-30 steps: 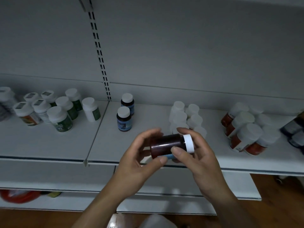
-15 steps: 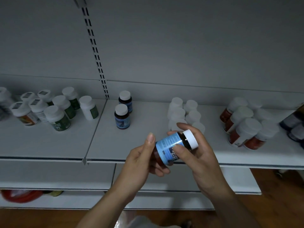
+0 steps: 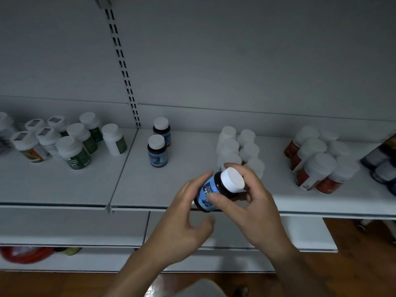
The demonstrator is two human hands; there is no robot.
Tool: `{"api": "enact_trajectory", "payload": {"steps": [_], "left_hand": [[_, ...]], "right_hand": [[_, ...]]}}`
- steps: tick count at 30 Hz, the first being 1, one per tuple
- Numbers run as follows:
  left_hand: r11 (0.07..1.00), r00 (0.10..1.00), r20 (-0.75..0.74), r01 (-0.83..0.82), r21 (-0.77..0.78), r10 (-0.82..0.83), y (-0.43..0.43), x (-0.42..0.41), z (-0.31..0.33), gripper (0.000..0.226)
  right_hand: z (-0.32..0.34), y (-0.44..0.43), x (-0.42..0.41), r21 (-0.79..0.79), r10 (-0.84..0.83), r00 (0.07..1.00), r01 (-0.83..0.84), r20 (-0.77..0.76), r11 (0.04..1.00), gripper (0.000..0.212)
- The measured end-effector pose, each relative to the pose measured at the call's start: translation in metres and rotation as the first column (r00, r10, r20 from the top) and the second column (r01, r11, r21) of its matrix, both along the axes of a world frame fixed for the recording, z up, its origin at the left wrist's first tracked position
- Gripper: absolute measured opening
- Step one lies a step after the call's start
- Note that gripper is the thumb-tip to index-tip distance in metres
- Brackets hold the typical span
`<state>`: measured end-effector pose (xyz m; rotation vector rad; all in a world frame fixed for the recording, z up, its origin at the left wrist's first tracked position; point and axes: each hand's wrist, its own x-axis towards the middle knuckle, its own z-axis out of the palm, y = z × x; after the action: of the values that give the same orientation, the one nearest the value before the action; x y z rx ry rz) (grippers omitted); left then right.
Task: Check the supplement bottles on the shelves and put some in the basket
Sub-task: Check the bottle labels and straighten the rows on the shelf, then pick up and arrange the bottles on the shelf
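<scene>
A dark brown bottle with a blue label and white cap (image 3: 216,190) is held tilted in front of the white shelf (image 3: 150,189). My right hand (image 3: 252,206) grips it around the neck and body. My left hand (image 3: 184,224) is beside it with fingers spread, fingertips touching the label side. Two matching blue-label bottles (image 3: 157,151) stand upright on the shelf behind. No basket is in view.
Green-label bottles (image 3: 75,153) cluster at the left, all-white bottles (image 3: 237,146) behind my hands, red-label bottles (image 3: 315,166) at the right, dark bottles (image 3: 381,159) at the far right edge. A red object (image 3: 25,255) lies on a lower shelf. Wooden floor (image 3: 342,275) shows below.
The bottle has been turned from lying sideways to tilted with its cap up and towards me, blue label now showing. My left hand has loosened from a grip to spread fingers.
</scene>
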<state>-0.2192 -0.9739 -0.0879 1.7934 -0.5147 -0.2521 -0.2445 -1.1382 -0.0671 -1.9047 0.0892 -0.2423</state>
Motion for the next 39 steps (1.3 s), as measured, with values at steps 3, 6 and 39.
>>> {"api": "enact_trajectory", "payload": {"steps": [3, 6, 39], "left_hand": [[0.982, 0.980, 0.132, -0.163, 0.091, 0.150, -0.006, 0.003, 0.001, 0.059], [0.965, 0.968, 0.055, -0.247, 0.088, 0.243, -0.002, 0.008, -0.007, 0.053], [0.790, 0.795, 0.021, -0.599, -0.130, 0.607, 0.044, 0.037, -0.041, 0.046]], "right_hand": [[0.005, 0.003, 0.004, -0.152, 0.077, 0.997, -0.079, -0.019, 0.985, 0.059], [0.013, -0.003, 0.016, -0.175, -0.022, 0.999, 0.028, 0.031, 0.984, 0.050], [-0.018, -0.012, 0.044, -0.421, -0.091, 0.995, 0.101, 0.045, 0.901, 0.039]]}}
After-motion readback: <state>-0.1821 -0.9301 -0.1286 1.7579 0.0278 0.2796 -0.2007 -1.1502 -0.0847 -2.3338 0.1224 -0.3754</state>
